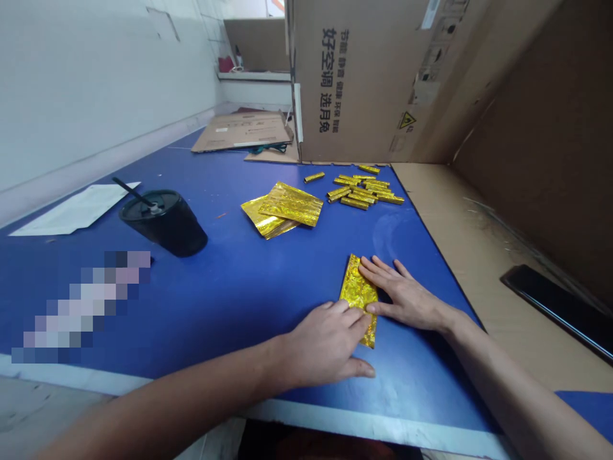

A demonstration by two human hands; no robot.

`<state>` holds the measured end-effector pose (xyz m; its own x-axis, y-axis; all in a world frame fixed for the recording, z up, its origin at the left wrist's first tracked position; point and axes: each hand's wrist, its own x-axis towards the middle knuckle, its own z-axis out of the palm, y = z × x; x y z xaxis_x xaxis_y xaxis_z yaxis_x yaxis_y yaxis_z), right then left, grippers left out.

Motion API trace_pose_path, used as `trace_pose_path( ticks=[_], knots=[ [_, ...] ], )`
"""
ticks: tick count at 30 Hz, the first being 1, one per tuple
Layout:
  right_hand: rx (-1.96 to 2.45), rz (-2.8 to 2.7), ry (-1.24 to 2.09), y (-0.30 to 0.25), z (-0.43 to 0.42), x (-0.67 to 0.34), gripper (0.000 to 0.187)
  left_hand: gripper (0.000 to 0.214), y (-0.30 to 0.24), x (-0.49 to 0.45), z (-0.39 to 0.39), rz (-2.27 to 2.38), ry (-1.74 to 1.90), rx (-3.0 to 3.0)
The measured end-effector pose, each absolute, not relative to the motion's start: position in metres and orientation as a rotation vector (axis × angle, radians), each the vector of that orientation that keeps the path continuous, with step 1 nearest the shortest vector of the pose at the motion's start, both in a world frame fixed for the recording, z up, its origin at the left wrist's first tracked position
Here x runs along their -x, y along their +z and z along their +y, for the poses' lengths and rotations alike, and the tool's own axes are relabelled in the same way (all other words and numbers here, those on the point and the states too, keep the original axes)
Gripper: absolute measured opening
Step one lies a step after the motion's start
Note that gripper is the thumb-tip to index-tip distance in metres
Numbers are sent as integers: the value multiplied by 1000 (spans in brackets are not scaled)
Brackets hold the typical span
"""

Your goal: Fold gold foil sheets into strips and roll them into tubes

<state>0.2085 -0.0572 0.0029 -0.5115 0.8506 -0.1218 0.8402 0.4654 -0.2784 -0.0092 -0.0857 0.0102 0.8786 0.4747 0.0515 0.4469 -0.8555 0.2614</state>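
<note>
**A:** What's the left grip (325, 345) doing?

**B:** It lies flat and open, closed around nothing. Its fingertips (357, 319) rest on the lower part of a narrow strip of crinkled gold foil (358, 295), and its thumb lies out on the table (239, 306).

**A:** And the right grip (405, 291)?

**B:** That's flat too, with the fingers spread wide. Its fingertips (366, 267) touch the strip's upper part, and its thumb comes in just beside the left fingers. Neither grip pinches; the strip lies slantwise on the blue table between them.

**A:** What's beyond them?

**B:** Farther up, two overlapping gold foil sheets (282, 211) lie on the table. Just to their right is a heap of short gold foil rolls (361, 193), with a single roll (314, 177) lying apart from it.

**A:** Anything to the left?

**B:** A black tumbler (165, 223) with a straw stands beside a white paper sheet (71, 211). A pixelated patch (81, 306) hides part of the table nearer the edge.

**A:** And past the table?

**B:** An upright printed cardboard carton (354, 83) rises at the far edge. To the right, a black phone (558, 310) lies on a cardboard sheet (479, 255).
</note>
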Motion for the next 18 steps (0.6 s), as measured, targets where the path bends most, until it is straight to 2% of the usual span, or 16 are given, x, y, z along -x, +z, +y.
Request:
trace_pose_path(
  ticks=[18],
  knots=[
    [1521, -2648, 450, -1, -58, -209, 71, 64, -1, 19, -74, 576, 193, -2962]
  ],
)
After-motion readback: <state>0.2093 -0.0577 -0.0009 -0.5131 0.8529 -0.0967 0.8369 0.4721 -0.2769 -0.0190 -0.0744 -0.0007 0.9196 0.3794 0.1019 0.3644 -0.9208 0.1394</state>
